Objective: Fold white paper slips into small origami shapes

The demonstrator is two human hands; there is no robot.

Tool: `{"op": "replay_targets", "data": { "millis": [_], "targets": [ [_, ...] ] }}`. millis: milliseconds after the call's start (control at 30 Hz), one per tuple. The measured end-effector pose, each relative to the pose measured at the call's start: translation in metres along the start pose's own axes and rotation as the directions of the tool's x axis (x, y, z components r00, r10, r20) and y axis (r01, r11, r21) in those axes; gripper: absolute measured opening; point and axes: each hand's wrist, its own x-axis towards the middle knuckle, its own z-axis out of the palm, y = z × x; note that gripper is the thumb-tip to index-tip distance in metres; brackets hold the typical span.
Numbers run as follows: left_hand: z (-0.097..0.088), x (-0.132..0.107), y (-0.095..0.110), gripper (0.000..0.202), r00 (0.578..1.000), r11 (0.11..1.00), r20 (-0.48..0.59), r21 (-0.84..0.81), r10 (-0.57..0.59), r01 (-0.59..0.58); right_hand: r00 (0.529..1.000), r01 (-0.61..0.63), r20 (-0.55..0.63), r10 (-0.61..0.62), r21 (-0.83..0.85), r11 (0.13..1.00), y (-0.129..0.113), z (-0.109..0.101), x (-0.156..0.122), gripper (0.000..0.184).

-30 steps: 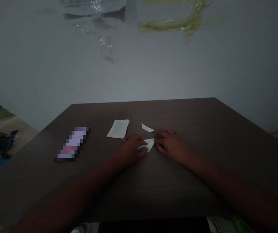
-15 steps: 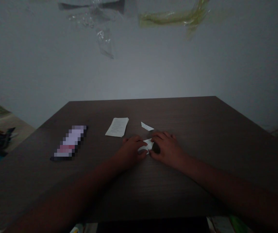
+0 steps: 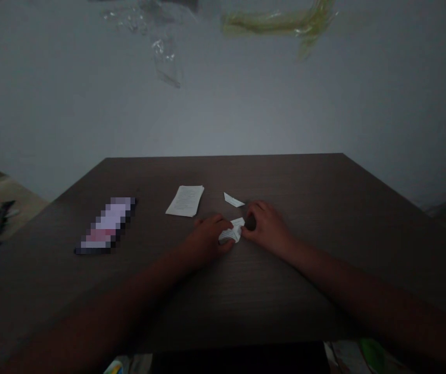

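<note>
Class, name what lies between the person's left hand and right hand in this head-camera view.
A small folded piece of white paper lies there, held between the left hand and the right hand, as the head view shows.

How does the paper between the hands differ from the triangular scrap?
The paper piece is bunched up; the triangular scrap lies flat. The piece sits between the left hand and right hand; the scrap lies apart. The piece looks bigger. Both are white paper on the dark table.
</note>
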Motion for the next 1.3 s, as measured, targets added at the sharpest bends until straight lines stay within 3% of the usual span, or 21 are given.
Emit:
{"op": "replay_targets", "data": {
  "millis": [100, 300, 367, 467, 533, 600, 667, 767, 1033, 1300],
  "targets": [
    [-0.001, 0.001, 0.000, 0.036, 1.000, 1.000, 0.021, -0.006, -0.015, 0.015, 0.997, -0.061, -0.037, 0.061, -0.008, 0.998, 0.004, 0.004, 0.006, 0.020],
    [0.001, 0.002, -0.011, 0.038, 1.000, 1.000, 0.004, -0.024, 0.006, -0.006, 0.984, -0.175, 0.017, 0.175, -0.015, 0.984, 0.001, 0.002, 0.015, 0.012],
    [0.000, 0.002, -0.017, 0.042, 1.000, 0.998, 0.004, -0.048, 0.030, -0.030, 0.993, -0.117, -0.006, 0.117, 0.032, 0.993, 0.000, -0.003, 0.014, 0.012],
    [-0.002, 0.001, -0.025, 0.045, 0.998, 0.996, 0.000, -0.069, 0.055, -0.055, 0.988, 0.155, -0.027, -0.153, 0.110, 0.982, 0.000, -0.014, 0.008, 0.021],
    [-0.004, 0.000, -0.026, 0.044, 0.998, 0.995, -0.006, -0.077, 0.059, -0.060, 0.931, 0.347, 0.075, -0.358, 0.127, 0.929, -0.003, -0.022, 0.001, 0.028],
    [-0.006, -0.001, -0.026, 0.043, 0.998, 0.994, -0.014, -0.081, 0.069, -0.070, 0.866, 0.439, 0.204, -0.456, 0.123, 0.890, -0.009, -0.030, -0.005, 0.036],
    [-0.008, -0.002, -0.025, 0.042, 0.997, 0.993, -0.005, -0.089, 0.074, -0.074, 0.845, 0.442, 0.297, -0.445, 0.081, 0.893, -0.017, -0.035, -0.009, 0.039],
    [-0.009, -0.002, -0.024, 0.040, 0.997, 0.993, 0.015, -0.092, 0.073, -0.071, 0.848, 0.418, 0.343, -0.405, 0.038, 0.908, -0.026, -0.040, -0.013, 0.040],
    [-0.014, -0.003, -0.021, 0.040, 0.996, 0.994, 0.035, -0.072, 0.082, -0.079, 0.860, 0.359, 0.372, -0.350, 0.048, 0.932, -0.032, -0.049, -0.016, 0.040],
    [-0.014, 0.000, -0.029, 0.043, 0.993, 0.992, 0.055, -0.076, 0.103, -0.099, 0.830, 0.457, 0.350, -0.434, 0.018, 0.889, -0.029, -0.041, -0.017, 0.036]
  ]
}}
